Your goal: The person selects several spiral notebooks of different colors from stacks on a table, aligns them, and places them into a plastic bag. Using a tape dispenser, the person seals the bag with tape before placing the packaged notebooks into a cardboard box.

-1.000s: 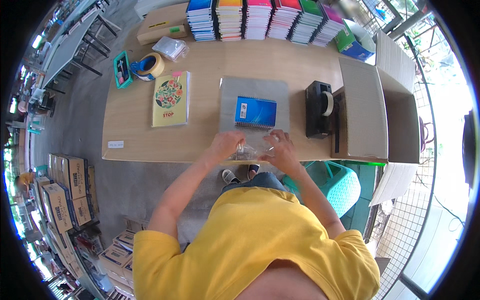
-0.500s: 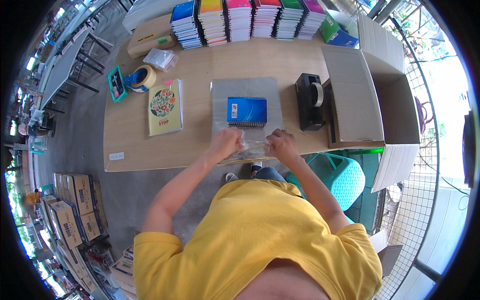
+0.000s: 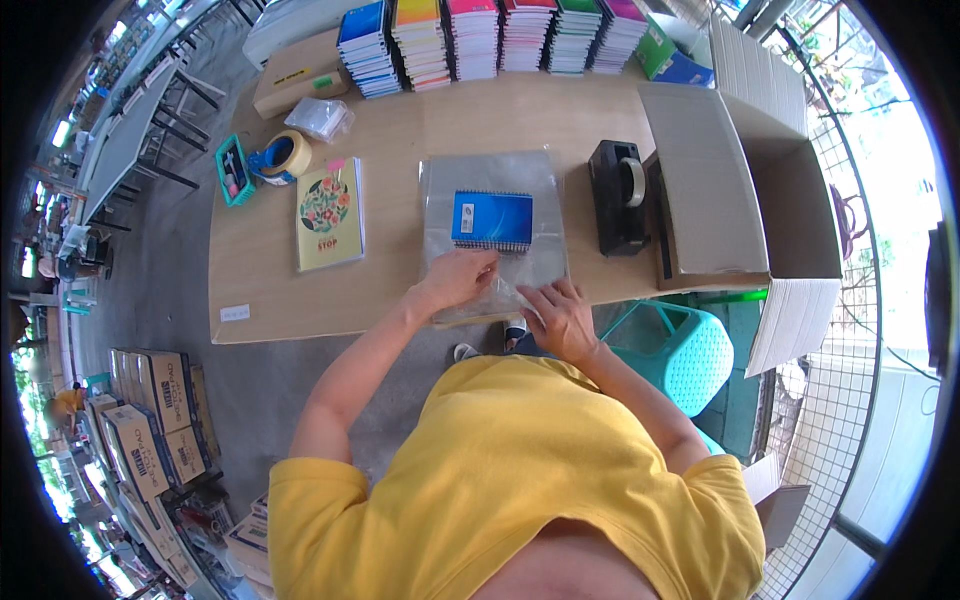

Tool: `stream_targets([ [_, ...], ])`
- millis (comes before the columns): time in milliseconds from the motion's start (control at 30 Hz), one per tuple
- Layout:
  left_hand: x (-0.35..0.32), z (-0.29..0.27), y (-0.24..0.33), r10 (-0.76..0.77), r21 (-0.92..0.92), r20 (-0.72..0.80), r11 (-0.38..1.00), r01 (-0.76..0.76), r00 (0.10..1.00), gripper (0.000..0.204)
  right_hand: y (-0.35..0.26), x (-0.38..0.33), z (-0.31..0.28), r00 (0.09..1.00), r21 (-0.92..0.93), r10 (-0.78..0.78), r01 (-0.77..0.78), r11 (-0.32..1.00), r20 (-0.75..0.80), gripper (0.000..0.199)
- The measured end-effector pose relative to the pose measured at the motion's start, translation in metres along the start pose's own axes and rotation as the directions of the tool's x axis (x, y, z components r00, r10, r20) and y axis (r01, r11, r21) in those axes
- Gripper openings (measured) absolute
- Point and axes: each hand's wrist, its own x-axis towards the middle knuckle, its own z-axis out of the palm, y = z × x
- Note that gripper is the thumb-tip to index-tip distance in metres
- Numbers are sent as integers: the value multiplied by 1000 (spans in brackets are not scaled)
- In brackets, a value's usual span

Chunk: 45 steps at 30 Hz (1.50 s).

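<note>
A blue spiral notebook (image 3: 492, 220) lies on a flat pile of clear plastic bags (image 3: 440, 185) at the front middle of the table, its wire bindings along the upper and lower sides. Just below it, my left hand (image 3: 460, 278) is closed, its fingertips pinching thin clear plastic. My right hand (image 3: 560, 318) rests at the lower right corner of the plastic, fingers stretched out and touching the sheet. The plastic between the hands is creased and shiny, so its exact edges are hard to make out.
A yellow floral notebook (image 3: 331, 215), tape rolls (image 3: 290, 155) and a teal basket (image 3: 235, 172) lie left. A black tape dispenser (image 3: 618, 200) and open carton (image 3: 705, 190) stand right. Colourful notebook stacks (image 3: 470, 40) line the back. A teal stool (image 3: 690, 350) stands below the right edge.
My left hand has moved slightly right and toward the notebook. My right hand has come down, its fingers spreading from a pinch onto the plastic.
</note>
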Motion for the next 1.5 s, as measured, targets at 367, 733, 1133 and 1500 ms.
stream_targets([
  [367,-30,0,-21,84,35,-385,996,-77,919,17,49,35,-12,990,-113,96,-107,988,-102,25],
  [733,-26,31,20,101,267,-429,963,20,898,47,122,136,-27,940,458,302,-342,821,160,17],
  [1133,8,47,20,-101,217,-365,957,190,926,76,150,170,-20,848,94,430,-478,873,310,21],
  [1500,13,43,28,-109,216,-353,957,194,929,83,125,271,54,797,-30,178,-197,980,577,67],
])
